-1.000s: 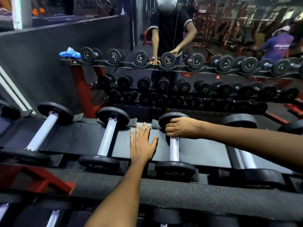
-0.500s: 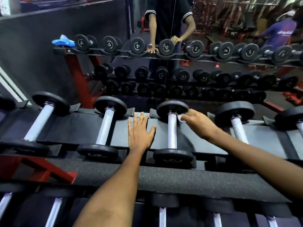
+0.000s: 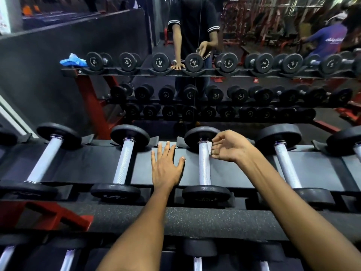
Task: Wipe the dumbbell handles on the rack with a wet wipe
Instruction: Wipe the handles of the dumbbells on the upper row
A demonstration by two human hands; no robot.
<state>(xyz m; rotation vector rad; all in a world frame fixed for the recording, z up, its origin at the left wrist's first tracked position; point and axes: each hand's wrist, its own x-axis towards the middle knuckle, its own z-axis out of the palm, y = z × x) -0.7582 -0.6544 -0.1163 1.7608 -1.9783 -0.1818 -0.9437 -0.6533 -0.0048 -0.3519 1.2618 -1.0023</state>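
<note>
Left hand [image 3: 166,169] flat on rack shelf [image 3: 82,165], fingers straight, for steadying. Right hand [image 3: 228,146] pinching small wet wipe [image 3: 209,147] against far end of middle dumbbell handle [image 3: 204,165], ready for rubbing.

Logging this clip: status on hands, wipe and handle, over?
Left hand flat on the rack pad, open. Right hand pinching the white wipe beside the dumbbell handle, near its far end. Nothing in the way.
</note>
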